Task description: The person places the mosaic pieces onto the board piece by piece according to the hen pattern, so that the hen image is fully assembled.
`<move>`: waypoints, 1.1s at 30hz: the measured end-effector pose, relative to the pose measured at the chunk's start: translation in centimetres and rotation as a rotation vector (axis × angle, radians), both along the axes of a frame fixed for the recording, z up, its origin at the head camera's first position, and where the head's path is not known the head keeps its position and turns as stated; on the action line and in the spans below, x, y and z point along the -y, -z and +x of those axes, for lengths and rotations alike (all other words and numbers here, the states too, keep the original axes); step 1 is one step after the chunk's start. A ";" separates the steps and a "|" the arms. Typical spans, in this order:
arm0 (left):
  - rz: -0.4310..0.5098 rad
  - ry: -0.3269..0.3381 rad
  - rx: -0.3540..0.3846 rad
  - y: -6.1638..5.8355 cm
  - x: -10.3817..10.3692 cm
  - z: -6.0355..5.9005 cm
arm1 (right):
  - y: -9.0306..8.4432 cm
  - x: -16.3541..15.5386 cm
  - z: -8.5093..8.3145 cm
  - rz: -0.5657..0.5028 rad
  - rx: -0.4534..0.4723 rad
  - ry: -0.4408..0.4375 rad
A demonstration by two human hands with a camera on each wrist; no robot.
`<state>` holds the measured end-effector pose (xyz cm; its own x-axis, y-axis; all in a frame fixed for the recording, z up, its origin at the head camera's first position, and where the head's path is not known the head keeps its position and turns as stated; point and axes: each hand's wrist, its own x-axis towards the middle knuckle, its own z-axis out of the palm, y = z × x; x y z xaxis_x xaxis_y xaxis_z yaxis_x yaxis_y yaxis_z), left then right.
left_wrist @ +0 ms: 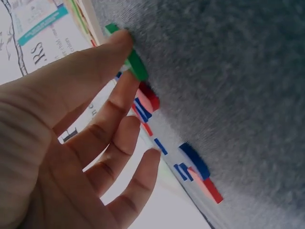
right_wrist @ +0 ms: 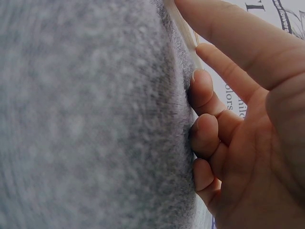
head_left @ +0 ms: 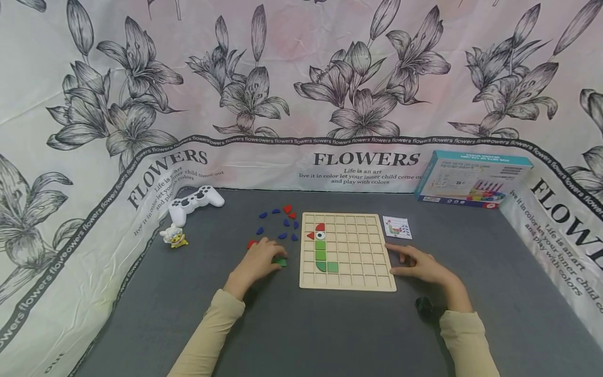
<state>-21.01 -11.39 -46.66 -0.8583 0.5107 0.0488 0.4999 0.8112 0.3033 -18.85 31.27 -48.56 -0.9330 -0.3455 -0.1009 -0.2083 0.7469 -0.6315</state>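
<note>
My left hand (head_left: 256, 262) pinches a green tile (left_wrist: 137, 66) between thumb and fingertip, left of the wooden grid board (head_left: 358, 280). On the board, a red quarter-round piece (head_left: 320, 227) and a red triangle (head_left: 310, 236) adjoin a round eye piece (head_left: 320, 235). Green squares (head_left: 320, 250) run below it, ending in a green rounded piece (head_left: 321, 266) with another green square (head_left: 332, 267) beside it. My right hand (head_left: 426, 266) rests at the board's right edge, thumb and index finger touching it. Its other fingers (right_wrist: 204, 136) are bent and hold nothing.
Blue half-round pieces (head_left: 283, 236) and red pieces (head_left: 288, 209) lie loose left of the board. A pattern card (head_left: 397, 228) is at its right. Further out are a white game controller (head_left: 195, 203), a small figurine (head_left: 174, 236), a box (head_left: 473, 179) and a dark object (head_left: 425, 306).
</note>
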 end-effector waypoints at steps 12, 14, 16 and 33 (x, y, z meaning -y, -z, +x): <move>0.032 0.022 0.033 -0.1 0.1 -0.1 | -0.1 0.0 -0.1 -0.003 0.004 0.001; 0.022 0.021 0.026 0.0 0.0 -0.2 | -0.1 0.0 -0.1 -0.001 -0.001 -0.001; 0.004 0.020 0.016 0.1 -0.1 -0.2 | 0.0 0.0 -0.1 0.001 -0.003 -0.003; -0.009 0.067 -0.106 0.1 -4.1 -0.1 | 0.0 0.0 -0.1 0.003 -0.007 -0.002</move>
<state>-21.10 -7.29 -46.73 -0.8126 0.5675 0.1327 0.5819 0.7773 0.2393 -18.91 31.25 -48.60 -0.9328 -0.3473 -0.0957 -0.2142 0.7483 -0.6278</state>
